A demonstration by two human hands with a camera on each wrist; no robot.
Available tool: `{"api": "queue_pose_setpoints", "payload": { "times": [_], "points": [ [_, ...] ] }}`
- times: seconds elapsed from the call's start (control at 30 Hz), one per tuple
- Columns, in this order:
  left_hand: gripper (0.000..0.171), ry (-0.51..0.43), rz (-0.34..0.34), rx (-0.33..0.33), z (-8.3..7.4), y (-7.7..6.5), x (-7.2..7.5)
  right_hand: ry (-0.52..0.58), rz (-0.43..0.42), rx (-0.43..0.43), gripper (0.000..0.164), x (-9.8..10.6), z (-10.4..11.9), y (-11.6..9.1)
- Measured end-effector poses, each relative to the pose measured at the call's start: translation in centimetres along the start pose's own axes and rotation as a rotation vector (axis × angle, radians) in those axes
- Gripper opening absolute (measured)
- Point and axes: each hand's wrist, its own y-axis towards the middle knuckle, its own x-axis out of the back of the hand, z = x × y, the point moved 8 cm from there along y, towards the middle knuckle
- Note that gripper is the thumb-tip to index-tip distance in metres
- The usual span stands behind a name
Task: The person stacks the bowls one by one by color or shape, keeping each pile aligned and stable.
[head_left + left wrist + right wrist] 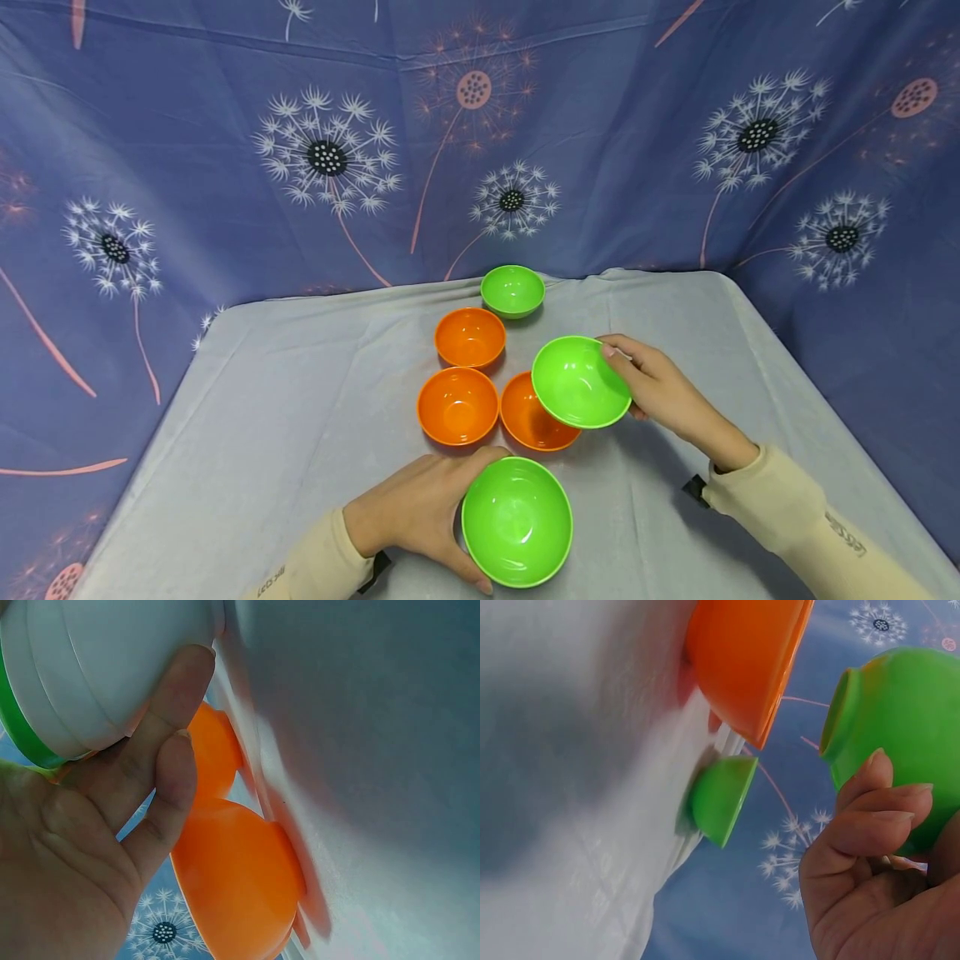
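My left hand (420,504) grips a green bowl (517,525) by its left side at the table's front, thumb toward me and fingers round the back. In the left wrist view this bowl's outside (112,667) looks whitish below a green rim. My right hand (663,392) holds another green bowl (577,383) by its right edge, thumb at the rim and fingers curled underneath. That bowl is raised off the table and partly covers an orange bowl (525,421) in the head view. The right wrist view shows its green underside (900,727) and foot ring.
Two more orange bowls (457,408) (470,337) stand left of the covered one, one behind the other. A smaller green bowl (513,292) sits at the table's back edge. Grey cloth covers the table (300,400); a blue dandelion-print curtain (600,167) hangs behind and at the sides.
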Motion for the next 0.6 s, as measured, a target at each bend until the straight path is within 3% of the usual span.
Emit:
{"api": "queue_pose_setpoints", "payload": {
  "times": [0.1,0.27,0.6],
  "points": [
    [0.111,0.005,-0.004,-0.005,0.0,0.0,0.0,-0.002,-0.004,0.002,0.031,-0.2,0.5,-0.3],
    [0.111,0.006,-0.007,-0.01,0.0,0.0,0.0,-0.014,-0.011,0.0,0.032,-0.3,-1.3,0.0],
    [0.111,-0.001,-0.007,-0.02,-0.1,0.1,0.0,0.012,-0.007,0.014,0.029,-1.1,-0.5,-1.1]
  ]
}}
